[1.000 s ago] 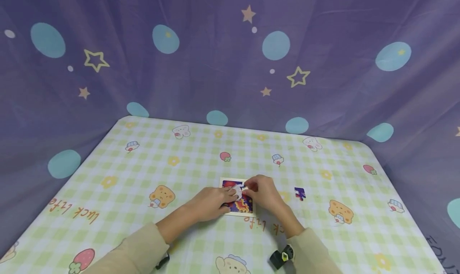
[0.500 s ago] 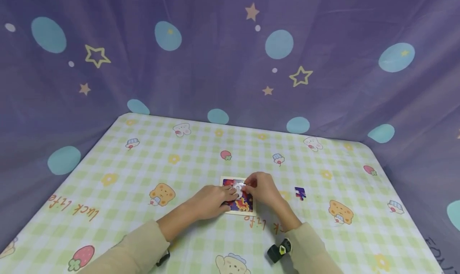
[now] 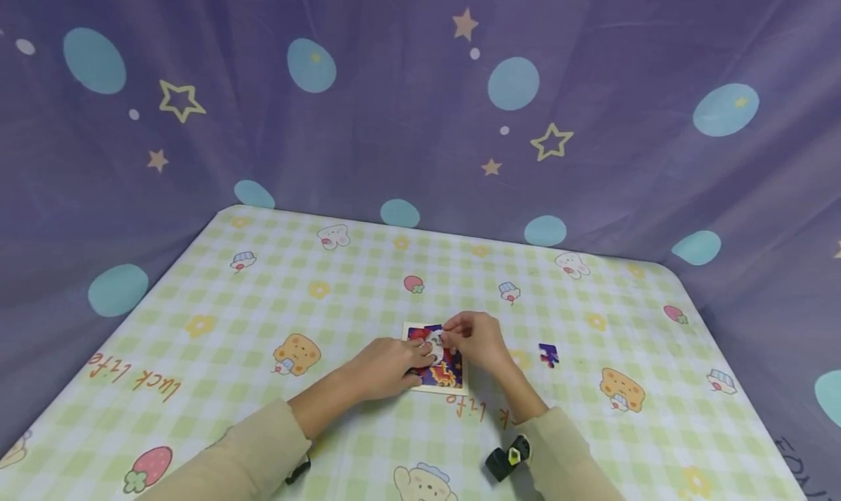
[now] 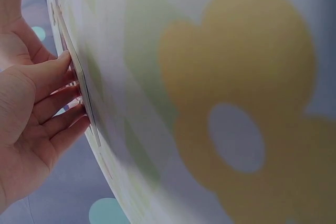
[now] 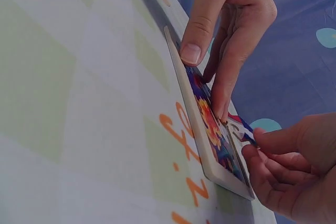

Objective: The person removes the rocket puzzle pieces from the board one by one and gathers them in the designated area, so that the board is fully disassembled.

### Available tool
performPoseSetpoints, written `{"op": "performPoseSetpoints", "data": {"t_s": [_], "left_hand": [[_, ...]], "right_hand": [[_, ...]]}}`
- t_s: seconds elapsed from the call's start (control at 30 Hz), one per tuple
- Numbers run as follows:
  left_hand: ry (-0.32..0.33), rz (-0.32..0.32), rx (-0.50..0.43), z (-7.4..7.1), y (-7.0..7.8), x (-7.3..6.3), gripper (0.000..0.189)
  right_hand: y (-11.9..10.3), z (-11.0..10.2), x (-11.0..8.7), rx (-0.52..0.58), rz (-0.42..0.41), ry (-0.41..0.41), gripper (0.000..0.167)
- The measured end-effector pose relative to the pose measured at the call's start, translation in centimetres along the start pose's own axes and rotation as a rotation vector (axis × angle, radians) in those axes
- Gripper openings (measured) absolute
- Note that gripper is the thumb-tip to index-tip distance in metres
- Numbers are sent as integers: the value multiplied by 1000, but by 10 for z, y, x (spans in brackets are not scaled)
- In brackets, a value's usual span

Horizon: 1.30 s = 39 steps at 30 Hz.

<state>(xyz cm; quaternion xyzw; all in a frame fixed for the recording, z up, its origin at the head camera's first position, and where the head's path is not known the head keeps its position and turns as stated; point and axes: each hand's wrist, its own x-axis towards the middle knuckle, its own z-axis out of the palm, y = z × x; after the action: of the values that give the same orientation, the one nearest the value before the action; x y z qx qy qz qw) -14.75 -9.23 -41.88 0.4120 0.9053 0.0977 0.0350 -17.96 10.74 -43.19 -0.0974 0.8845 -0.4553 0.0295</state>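
A small picture puzzle [image 3: 442, 375] in a pale wooden frame [image 5: 194, 108] lies on the table, with red, yellow and blue artwork. My left hand [image 3: 388, 368] rests on its left side, thumb by the frame's near edge and a fingertip touching the picture in the right wrist view. My right hand [image 3: 482, 342] is at the puzzle's upper right. Its thumb and fingers pinch a puzzle piece [image 5: 248, 138] with white and dark blue on it, tilted over the board. A loose blue-purple puzzle piece [image 3: 548, 354] lies on the cloth to the right.
A green-and-white checked tablecloth [image 3: 361, 296] with cartoon prints covers the table. A purple curtain [image 3: 407, 121] with stars and dots hangs behind it. A black wrist device [image 3: 506, 459] sits below my right forearm.
My right hand has shifted slightly up along the puzzle, turning the pinched piece so its light glare is gone. My left hand has stayed in place; the loose piece has not moved.
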Motion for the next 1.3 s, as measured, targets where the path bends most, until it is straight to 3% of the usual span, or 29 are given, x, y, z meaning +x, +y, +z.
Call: {"op": "performPoseSetpoints", "data": {"t_s": [0.27,0.77,1.07,1.3], "left_hand": [[-3,2,-2,0,0,0,37],[21,22,3,-1,1,0,36],[33,21,-25,0,1,-1,36],[18,10,-11,0,1,0,38]], "right_hand": [[-3,1,0,35,-2,24,5],[-5,3,-1,112,108,-58,9],[-2,3,-2,141,58,-121,13],[-3,-2,-4,64,24,-93,5]]}}
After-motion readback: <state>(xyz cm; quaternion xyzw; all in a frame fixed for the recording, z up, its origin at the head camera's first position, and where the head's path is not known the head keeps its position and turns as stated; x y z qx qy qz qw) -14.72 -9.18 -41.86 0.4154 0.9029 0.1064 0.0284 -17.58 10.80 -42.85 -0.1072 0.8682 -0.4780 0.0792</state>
